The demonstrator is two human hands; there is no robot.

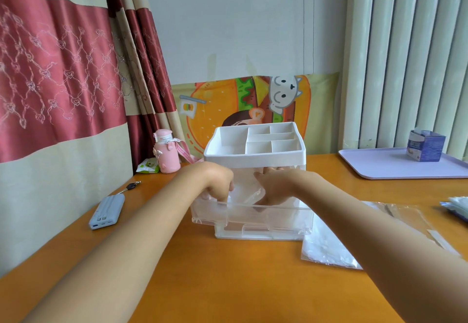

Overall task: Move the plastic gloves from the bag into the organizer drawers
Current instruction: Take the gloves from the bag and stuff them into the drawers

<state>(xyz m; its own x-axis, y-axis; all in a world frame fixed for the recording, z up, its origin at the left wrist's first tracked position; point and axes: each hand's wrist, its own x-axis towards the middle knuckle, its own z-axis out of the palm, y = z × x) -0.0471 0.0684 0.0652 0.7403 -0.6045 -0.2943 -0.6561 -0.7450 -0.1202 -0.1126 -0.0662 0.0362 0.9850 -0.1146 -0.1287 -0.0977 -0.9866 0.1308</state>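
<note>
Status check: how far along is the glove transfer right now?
Done: the plastic bag lies flat on the table beside the organizer, and the upper drawer is pulled out. In hand: left hand and right hand are inside that drawer, on a wad of plastic gloves. Left: shut the drawer; the lower drawer looks closed, and whether the bag holds more gloves cannot be told.

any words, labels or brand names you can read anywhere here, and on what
None can be read.
Blue box on the lilac tray: print too blurred.
Strap of the pink bottle: lettering too small.
Green packet: print too blurred.
</note>
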